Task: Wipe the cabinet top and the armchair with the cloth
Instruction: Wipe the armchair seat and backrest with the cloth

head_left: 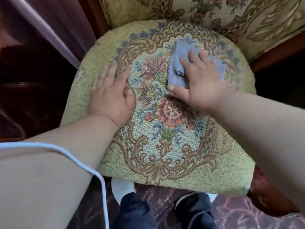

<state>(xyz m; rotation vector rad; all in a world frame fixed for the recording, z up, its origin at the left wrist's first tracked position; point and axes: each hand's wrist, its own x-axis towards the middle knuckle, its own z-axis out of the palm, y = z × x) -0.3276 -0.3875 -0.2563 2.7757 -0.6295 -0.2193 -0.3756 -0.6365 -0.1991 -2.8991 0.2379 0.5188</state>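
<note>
The armchair's seat cushion [165, 146] fills the middle of the view, green tapestry with a floral medallion. Its upholstered backrest [214, 17] rises at the top. A grey-blue cloth [177, 65] lies on the far right part of the seat. My right hand [196, 78] presses flat on the cloth, fingers spread over it, thumb at its near edge. My left hand [112, 93] rests flat on the seat's left side, fingers together, holding nothing. The cabinet top is not in sight.
Dark wooden chair arms [279, 52] flank the backrest. A dark red patterned carpet [231, 214] lies below the seat's front edge, with my feet [189, 210] on it. A white cord [92, 169] runs across my left arm. Dark furniture stands at the left.
</note>
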